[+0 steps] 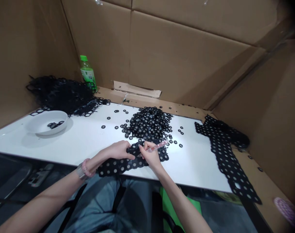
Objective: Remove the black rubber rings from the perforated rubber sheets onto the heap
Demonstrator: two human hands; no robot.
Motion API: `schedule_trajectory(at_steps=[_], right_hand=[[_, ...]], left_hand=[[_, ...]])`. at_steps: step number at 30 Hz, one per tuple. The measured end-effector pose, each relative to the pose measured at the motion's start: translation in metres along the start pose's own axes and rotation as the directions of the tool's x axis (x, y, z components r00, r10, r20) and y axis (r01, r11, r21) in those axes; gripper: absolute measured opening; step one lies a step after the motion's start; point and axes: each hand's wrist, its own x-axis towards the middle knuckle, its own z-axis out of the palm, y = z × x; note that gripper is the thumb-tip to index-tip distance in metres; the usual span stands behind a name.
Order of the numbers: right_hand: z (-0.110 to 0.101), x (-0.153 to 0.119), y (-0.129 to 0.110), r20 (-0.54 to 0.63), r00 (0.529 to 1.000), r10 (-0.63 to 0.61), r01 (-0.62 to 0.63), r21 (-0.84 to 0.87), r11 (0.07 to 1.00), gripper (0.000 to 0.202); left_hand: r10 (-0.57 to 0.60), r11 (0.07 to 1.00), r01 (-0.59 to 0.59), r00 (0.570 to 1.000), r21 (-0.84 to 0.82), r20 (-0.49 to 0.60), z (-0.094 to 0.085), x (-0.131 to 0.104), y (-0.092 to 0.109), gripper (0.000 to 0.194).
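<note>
A black sheet (132, 164) with rows of pale round spots lies at the front edge of the white table, part of it hanging over. My left hand (120, 150) grips its upper part, which is folded up, between thumb and fingers. In my right hand (151, 156) is a slim pen-like tool (159, 145) with a clear, reddish barrel, held like a pen. Its tip is down at the sheet beside my left hand, too small to make out. Just behind both hands rises a heap of small black rings with pale centres (149, 122).
Loose rings lie around the heap. A white bowl (62, 117) holding a few black pieces stands left, before a tangled pile of black offcuts (62, 94) and a green-capped bottle (88, 72). More spotted black sheets (227, 158) lie right. Cardboard walls (176, 61) enclose the table (89, 142).
</note>
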Motion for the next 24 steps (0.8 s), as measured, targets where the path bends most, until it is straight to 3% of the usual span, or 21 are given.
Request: schedule_trajectory(at_steps=[12,18,24], right_hand=[[0.001,-0.003,0.0,0.028,0.996,-0.084,0.088,-0.209,0.974,0.027],[0.005,-0.002,-0.002,0.076,0.984,-0.158,0.173,-0.277,0.945,0.032],[0.01,-0.004,-0.005,0.15,0.967,-0.206,0.245,-0.327,0.913,0.033]], left_hand=[[0.03,0.989,-0.026,0.999,-0.144,0.025,0.005,0.0,-0.007,0.035],[0.173,0.893,-0.131,0.983,-0.431,0.06,0.005,-0.002,-0.011,0.031],[0.078,0.842,-0.06,0.997,-0.536,0.011,0.008,-0.004,-0.013,0.028]])
